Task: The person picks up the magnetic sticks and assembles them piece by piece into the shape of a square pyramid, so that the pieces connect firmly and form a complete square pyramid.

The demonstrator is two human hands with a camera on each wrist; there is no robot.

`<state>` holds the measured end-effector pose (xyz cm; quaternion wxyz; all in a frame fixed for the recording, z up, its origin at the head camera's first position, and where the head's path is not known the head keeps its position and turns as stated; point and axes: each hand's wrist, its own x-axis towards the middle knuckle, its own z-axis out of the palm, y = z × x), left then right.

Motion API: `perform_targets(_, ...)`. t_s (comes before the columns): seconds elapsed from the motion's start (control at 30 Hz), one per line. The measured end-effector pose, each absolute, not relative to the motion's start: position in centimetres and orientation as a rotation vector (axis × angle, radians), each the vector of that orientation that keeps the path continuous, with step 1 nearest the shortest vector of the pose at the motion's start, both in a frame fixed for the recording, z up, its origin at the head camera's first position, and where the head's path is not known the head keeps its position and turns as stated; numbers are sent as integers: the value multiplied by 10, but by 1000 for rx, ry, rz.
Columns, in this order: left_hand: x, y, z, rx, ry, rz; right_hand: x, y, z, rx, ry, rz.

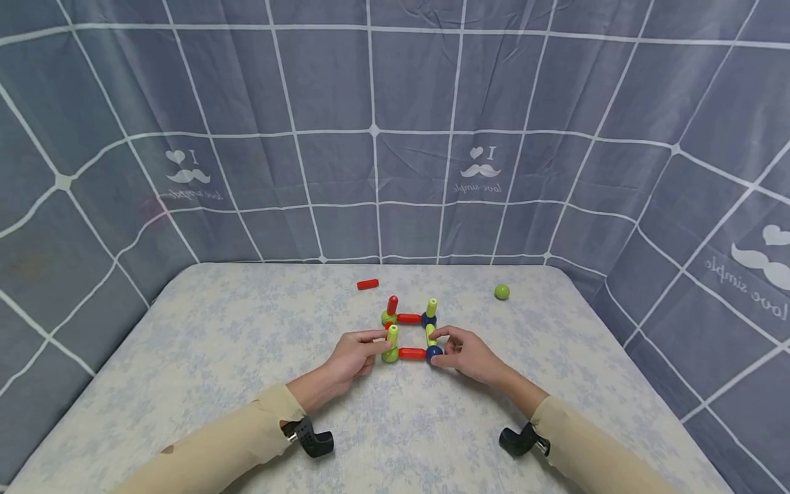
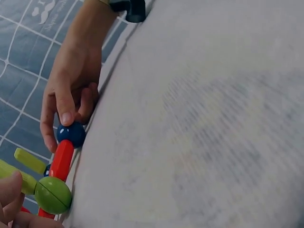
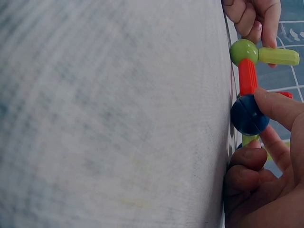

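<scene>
A square frame of magnetic rods and balls lies on the table. Green balls form its left corners and blue balls its right ones. My left hand (image 1: 354,355) pinches the upright yellow-green rod (image 1: 393,335) on the near-left green ball (image 2: 53,195). At the near-right corner my right hand (image 1: 470,355) holds the blue ball (image 3: 249,115), thumb on top of it in the right wrist view, other fingers around its far side. A red rod (image 1: 412,353) joins these two balls. Upright rods also stand on the far corners, a red rod (image 1: 392,305) and a yellow-green rod (image 1: 432,308).
Behind the frame lies a loose red rod (image 1: 367,284). A loose green ball (image 1: 502,292) sits toward the back right of the patterned table (image 1: 247,309). Grey-blue checked curtains (image 1: 333,171) hang along the back and sides.
</scene>
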<state>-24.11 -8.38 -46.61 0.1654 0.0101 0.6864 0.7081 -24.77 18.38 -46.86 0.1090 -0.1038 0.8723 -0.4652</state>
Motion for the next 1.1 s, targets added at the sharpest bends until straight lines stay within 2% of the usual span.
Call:
perform_targets(0.33,-246,-81,-465,99,2334,1847,-246,183,-467,-323,2578,-1369)
perform_targets(1.1,-243,-80,-470,112,2359,1822,-252,188,-469,-320,2526,-1410)
